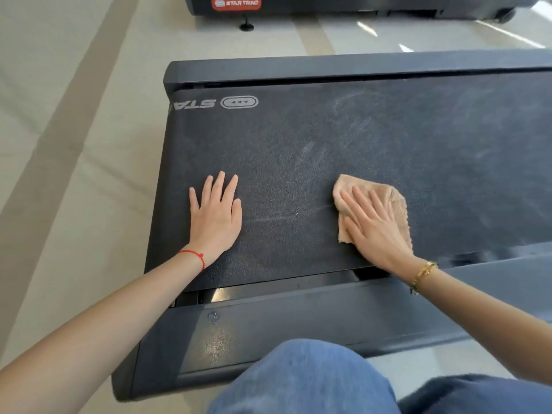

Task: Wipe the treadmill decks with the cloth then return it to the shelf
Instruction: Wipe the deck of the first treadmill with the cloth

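A dark treadmill deck (313, 138) with a rough black belt fills the middle of the view. Faint pale streaks show on the belt. A folded tan cloth (391, 198) lies on the belt at centre right. My right hand (373, 225) presses flat on the cloth with straight fingers. My left hand (216, 213) rests flat on the bare belt to the left, fingers spread, a red string on the wrist. No shelf is in view.
The grey side rail (268, 330) of the treadmill runs along the near edge, just past my knees in blue jeans (298, 380). A second treadmill (328, 7) with a red logo stands at the top. Pale floor (59, 144) lies to the left.
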Tool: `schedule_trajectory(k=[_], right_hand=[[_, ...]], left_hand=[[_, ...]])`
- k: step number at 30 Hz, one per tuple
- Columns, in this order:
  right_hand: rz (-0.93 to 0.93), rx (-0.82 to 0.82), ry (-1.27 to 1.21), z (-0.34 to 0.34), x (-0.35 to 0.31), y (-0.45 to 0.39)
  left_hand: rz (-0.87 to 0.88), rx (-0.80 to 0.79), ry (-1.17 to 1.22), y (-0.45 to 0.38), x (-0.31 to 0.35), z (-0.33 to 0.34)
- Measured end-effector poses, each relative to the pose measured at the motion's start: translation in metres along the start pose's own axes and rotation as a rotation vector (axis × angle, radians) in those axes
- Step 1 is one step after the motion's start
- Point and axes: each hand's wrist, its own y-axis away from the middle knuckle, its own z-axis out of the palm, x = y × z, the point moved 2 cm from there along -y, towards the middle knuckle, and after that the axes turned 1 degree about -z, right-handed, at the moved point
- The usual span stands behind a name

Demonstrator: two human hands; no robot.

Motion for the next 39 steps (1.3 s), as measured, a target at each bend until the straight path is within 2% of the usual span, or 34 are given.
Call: schedule_trajectory(k=[7, 11, 15, 21, 23, 25, 29, 31, 35, 39], right_hand=[[-0.492, -0.124, 0.048, 0.034, -0.101, 0.012], [-0.613, -0.12, 0.076, 0.047, -0.126, -0.003], [-0.578, -0.067, 0.054, 0.038, -0.106, -0.045], [-0.219, -0.016, 0.093, 0.016, -0.057, -0.158], [-0.172, -0.013, 0.057, 0.016, -0.06, -0.177], [-0.218, -0.023, 0.065, 0.02, -0.077, -0.178], [-0.595, -0.1, 0.153, 0.037, -0.125, -0.143], [-0.68, -0.121, 0.105, 0.042, -0.133, -0.13], [-0.655, -0.069, 0.012, 0.034, -0.114, -0.16], [-0.459, -0.041, 0.028, 0.029, -0.099, -0.24]], left_hand=[[-0.066, 0.036, -0.014, 0.009, -0.015, -0.001], [-0.131, 0.041, -0.018, 0.011, -0.029, -0.006], [-0.171, 0.028, -0.053, 0.008, -0.036, -0.011], [-0.18, 0.031, -0.069, 0.006, -0.033, -0.009], [-0.187, 0.036, -0.081, 0.006, -0.032, -0.006], [-0.189, 0.034, -0.095, 0.005, -0.032, -0.005], [-0.187, 0.023, -0.109, 0.005, -0.032, -0.005], [-0.188, 0.024, -0.112, 0.005, -0.032, -0.005], [-0.194, 0.004, -0.129, 0.005, -0.032, -0.006], [-0.206, -0.005, -0.135, 0.004, -0.031, -0.006]])
